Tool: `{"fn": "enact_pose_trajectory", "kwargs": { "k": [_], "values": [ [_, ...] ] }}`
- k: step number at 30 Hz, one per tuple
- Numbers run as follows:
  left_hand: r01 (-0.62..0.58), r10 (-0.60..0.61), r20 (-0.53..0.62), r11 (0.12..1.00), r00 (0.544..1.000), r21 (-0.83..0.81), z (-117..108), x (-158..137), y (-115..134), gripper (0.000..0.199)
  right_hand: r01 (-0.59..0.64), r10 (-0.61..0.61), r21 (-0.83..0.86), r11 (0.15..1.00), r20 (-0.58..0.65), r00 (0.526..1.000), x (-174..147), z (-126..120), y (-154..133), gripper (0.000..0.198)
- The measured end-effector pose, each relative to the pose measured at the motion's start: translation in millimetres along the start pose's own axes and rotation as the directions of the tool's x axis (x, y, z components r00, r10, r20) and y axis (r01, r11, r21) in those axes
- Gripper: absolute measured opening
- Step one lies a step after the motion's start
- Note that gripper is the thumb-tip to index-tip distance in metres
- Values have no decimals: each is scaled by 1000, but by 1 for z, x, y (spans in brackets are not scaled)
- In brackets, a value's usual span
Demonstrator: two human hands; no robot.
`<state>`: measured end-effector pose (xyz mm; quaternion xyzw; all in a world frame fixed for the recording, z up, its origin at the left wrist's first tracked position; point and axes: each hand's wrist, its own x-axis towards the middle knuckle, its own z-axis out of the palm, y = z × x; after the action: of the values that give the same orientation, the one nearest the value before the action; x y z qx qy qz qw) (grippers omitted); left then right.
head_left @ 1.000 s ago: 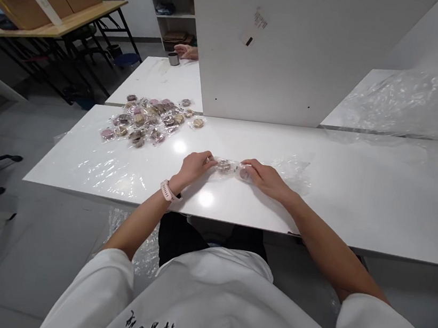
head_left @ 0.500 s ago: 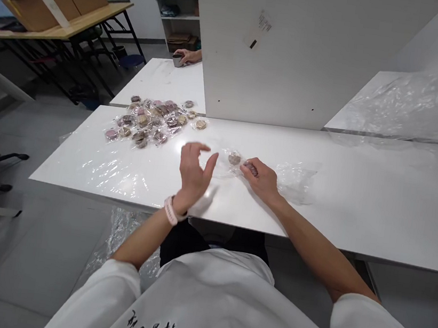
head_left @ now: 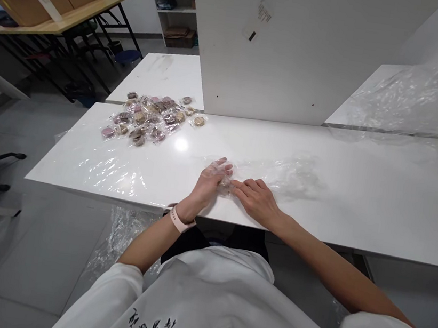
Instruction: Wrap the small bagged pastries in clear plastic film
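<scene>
My left hand (head_left: 209,183) is curled around the gathered end of a clear plastic bag (head_left: 296,177), with film lying over its fingers. A small brownish round piece (head_left: 224,182), perhaps a cookie, shows through the film between my hands. From the other side, the fingertips of my right hand (head_left: 256,200) press together on the plastic beside that piece. The rest of the bag stretches away to the right, crumpled on the white table (head_left: 359,204). Whatever lies deeper under my fingers is hidden.
A heap of wrapped round cookies (head_left: 153,115) lies at the table's left, spreading to its back edge. A white upright panel (head_left: 298,51) stands behind the table. More clear plastic sheeting (head_left: 416,104) is at the back right. Plastic film (head_left: 124,237) hangs below the front edge.
My left hand has come down from open in the air onto the bag. My right hand has drawn the bag nearer the front edge. Another person's hand and a cup at the back have gone from view.
</scene>
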<state>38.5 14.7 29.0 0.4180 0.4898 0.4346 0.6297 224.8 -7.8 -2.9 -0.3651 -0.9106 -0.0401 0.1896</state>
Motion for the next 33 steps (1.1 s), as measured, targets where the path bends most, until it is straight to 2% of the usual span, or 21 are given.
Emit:
{"fn": "enact_pose_trajectory", "kwargs": {
  "k": [1,3,5,8,11,15,18,20,22,24,25,26,27,28,30,32,33],
  "values": [
    [-104,108,-17,984,994,146,6,-2,-4,44,-23,23,26,999,15,1000,-1,0,-2,42],
    [-278,297,14,875,955,397,18,-4,-9,45,-49,47,59,997,29,998,-2,3,-5,38],
    [-356,365,101,750,926,558,30,-6,-10,49,-56,53,67,996,50,997,-4,8,-5,33],
    [-373,322,208,631,924,680,49,-7,-4,62,-85,78,75,994,91,993,-10,17,-3,32],
    [-372,281,253,558,926,742,71,-7,-4,72,-132,126,159,978,48,991,-23,19,-2,36],
    [-395,287,298,388,910,833,94,1,-19,67,-158,185,282,946,-70,980,-48,9,-14,33],
    [-416,291,335,289,896,862,98,11,-35,61,-229,294,342,912,-153,943,-68,-1,-34,27],
    [-430,282,360,247,889,868,96,16,-42,57,-337,430,342,877,-245,869,-83,-7,-46,24],
    [-448,284,388,187,877,874,95,18,-45,54,-539,597,259,802,-344,724,-98,-12,-51,19],
    [-471,284,426,112,859,875,95,16,-46,52,-736,720,146,661,-399,568,-108,-17,-47,12],
    [-482,281,444,80,851,872,96,15,-45,52,-788,755,121,604,-405,516,-110,-18,-41,15],
    [-493,280,460,57,843,868,96,13,-45,52,-805,780,145,575,-392,487,-108,-20,-34,21],
    [-503,284,472,44,835,863,96,11,-44,53,-787,796,219,577,-369,481,-102,-21,-26,26],
    [-516,292,482,45,826,856,96,10,-44,52,-733,797,326,597,-339,499,-93,-21,-17,30],
    [-557,303,509,94,806,825,92,8,-43,52,-559,747,526,641,-263,610,-67,-21,-3,30],
    [-576,275,516,222,811,787,84,7,-41,53,-406,638,622,669,-202,743,-41,-20,6,28],
    [-553,239,500,311,832,772,78,6,-39,53,-351,578,641,683,-181,795,-29,-19,9,27]
  ]
}}
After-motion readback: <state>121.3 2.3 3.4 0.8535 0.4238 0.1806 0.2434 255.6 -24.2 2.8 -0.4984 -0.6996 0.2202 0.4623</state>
